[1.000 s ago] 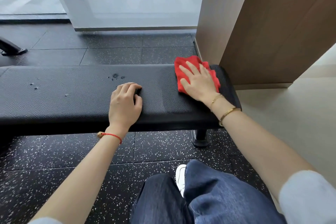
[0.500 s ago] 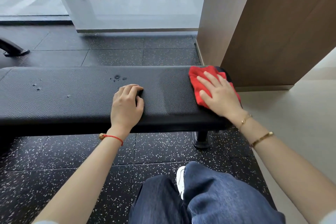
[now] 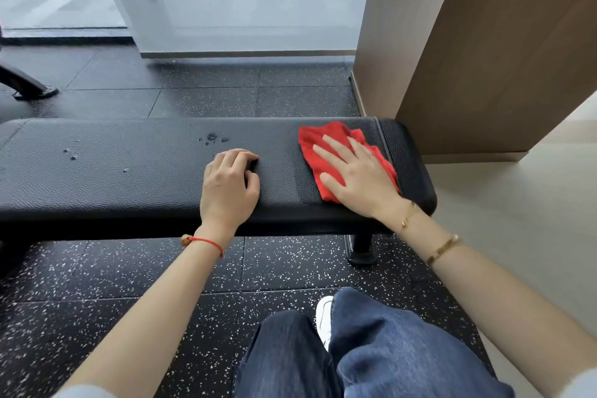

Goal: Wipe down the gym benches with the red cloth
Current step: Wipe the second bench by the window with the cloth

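Bench [image 3: 129, 178]: across floor, before window wall.
Cloth [image 3: 326, 145]: on bench top, near right end.
Right hand [image 3: 358, 178]: flat on cloth.
Left hand [image 3: 227, 184]: mid-bench, near front edge.

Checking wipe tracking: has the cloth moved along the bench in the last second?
Yes. The cloth, under the flat right hand, went out to the bench end by the seam, then came back toward the still left hand.
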Available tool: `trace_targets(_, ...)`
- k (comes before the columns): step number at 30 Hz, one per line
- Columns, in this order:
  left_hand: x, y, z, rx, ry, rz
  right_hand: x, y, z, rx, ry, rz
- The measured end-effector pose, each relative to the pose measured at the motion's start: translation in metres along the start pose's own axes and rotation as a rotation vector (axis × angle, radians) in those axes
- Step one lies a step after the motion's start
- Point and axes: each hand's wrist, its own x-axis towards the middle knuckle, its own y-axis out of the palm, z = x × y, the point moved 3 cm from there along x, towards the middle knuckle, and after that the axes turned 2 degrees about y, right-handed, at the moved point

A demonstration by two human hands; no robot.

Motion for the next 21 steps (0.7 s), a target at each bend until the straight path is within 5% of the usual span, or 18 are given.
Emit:
trace_targets(5,-0.001,-0.004,-0.002,-0.008,-0.011,0.024,-0.026,-0.004,-0.012,0.029,-0.006,0.0)
trace_targets(13,-0.008,-0.024,-0.004,-0.023,0.026,0.013,0.056,0.009,0.014,0.042,0.188,0.054)
trace_targets(21,-0.02,-0.056,0.059,0.082,-0.074,-0.089,0.049,0.024,0.09,0.014,-0.194,0.051)
